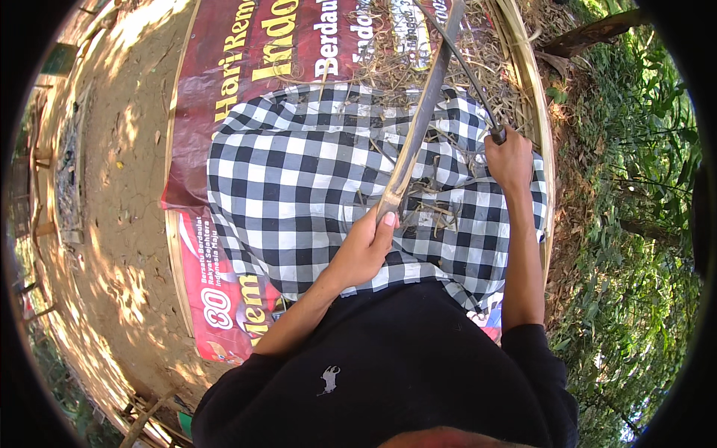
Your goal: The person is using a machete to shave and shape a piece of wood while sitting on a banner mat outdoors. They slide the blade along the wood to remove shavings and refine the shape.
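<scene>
My left hand is closed around the near end of a long, dark wooden or bamboo strip, with the thumb along its top. Pale, freshly bared wood shows just above that grip, and the strip slants away to the upper right. In my right hand is the dark handle of a long, thin-bladed knife. Its blade points up and to the left, crossing the strip near the top of the view; whether they touch I cannot tell. A black-and-white checked cloth covers my lap beneath both hands.
Thin shavings lie scattered on the cloth and more thickly beyond it. A red printed banner covers the platform, edged on the right by a pale bamboo rail. Bare earth stretches left; green plants grow right.
</scene>
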`<state>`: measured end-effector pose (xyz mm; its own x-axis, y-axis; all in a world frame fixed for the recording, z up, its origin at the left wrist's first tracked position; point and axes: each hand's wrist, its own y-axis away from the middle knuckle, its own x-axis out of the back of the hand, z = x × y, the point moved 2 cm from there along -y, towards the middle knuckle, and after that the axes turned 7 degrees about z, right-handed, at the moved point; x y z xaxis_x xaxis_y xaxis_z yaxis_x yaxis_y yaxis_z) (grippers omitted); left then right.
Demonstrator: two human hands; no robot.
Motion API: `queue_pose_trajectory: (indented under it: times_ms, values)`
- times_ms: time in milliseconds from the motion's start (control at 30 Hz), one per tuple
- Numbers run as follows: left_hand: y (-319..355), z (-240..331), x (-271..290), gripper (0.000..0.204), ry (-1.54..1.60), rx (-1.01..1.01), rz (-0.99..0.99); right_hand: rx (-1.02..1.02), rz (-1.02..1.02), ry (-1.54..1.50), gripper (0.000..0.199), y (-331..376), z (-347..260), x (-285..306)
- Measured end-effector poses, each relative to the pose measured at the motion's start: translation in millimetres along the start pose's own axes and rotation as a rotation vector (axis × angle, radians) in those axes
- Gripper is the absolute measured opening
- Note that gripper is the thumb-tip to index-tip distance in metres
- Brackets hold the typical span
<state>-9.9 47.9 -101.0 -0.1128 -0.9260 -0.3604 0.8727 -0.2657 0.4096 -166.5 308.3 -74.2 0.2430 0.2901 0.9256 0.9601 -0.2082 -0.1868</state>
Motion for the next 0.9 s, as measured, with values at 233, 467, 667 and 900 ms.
queue_pose_trajectory:
  times_ms: [233, 467, 667, 900]
  values:
    - [-13.3, 26.2, 3.6, 0.029, 0.15, 0.111, -0.092, 0.462, -0.153, -0.099, 0.014, 64.7, -32.9, 8.3]
    - [-19.5, 31.8, 5.6, 0.036, 0.084, 0.047, -0.108, 0.484, -0.23, -0.179, 0.02, 87.8, -44.3, 11.5]
    - [-22.4, 25.7, 6.5, 0.038, -0.052, -0.027, -0.062, 0.484, -0.28, -0.191, 0.02, 82.3, -41.1, 7.0]
    - [-24.1, 28.7, 12.2, 0.038, -0.413, -0.36, 0.034, 0.523, -0.242, -0.327, 0.022, 75.7, -32.2, -30.1]
